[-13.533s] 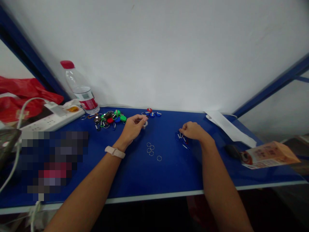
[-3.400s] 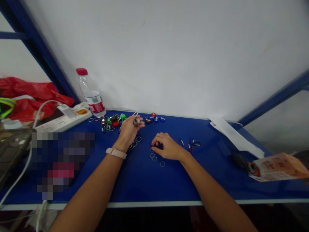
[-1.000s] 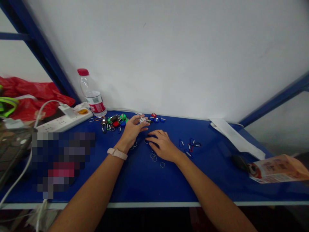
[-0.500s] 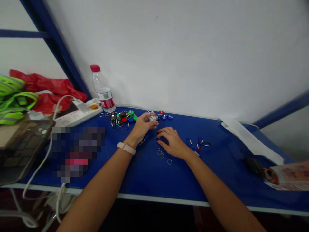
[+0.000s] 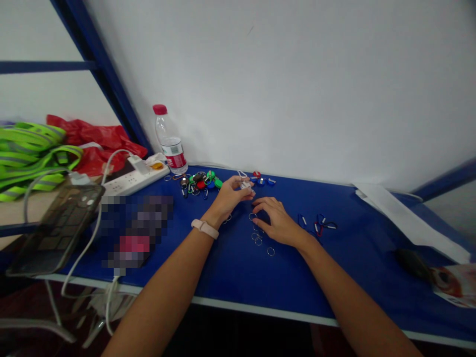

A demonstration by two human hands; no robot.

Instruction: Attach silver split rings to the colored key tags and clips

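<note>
The left hand (image 5: 227, 199) is curled, its fingertips pinched on a small silver-white metal piece (image 5: 246, 186), too small here to tell exactly what it is, and held just above the tabletop. The right hand (image 5: 279, 223) is released, fingers spread low over the surface and gripping nothing that shows, with one fingertip just beside a thin silver split ring (image 5: 253, 216). A loose cluster of matching rings (image 5: 256, 237) lies below that fingertip, and a single ring (image 5: 270, 251) sits slightly apart. All of this is on a blue tabletop (image 5: 238, 280) with a pale front edge. Beyond the hands lie a heap of red, green and blue key tags with metal clips (image 5: 201, 183) and a few small blue tags (image 5: 261, 182). Dark blue and red mini carabiners (image 5: 317, 225) lie to the right. The main risk is the fingertip hold: a slight loosening could drop the piece into the heap, where it would be hard to pick out. A sliding right palm could also scatter the rings, and one rolling on edge could reach the front edge and fall.
</note>
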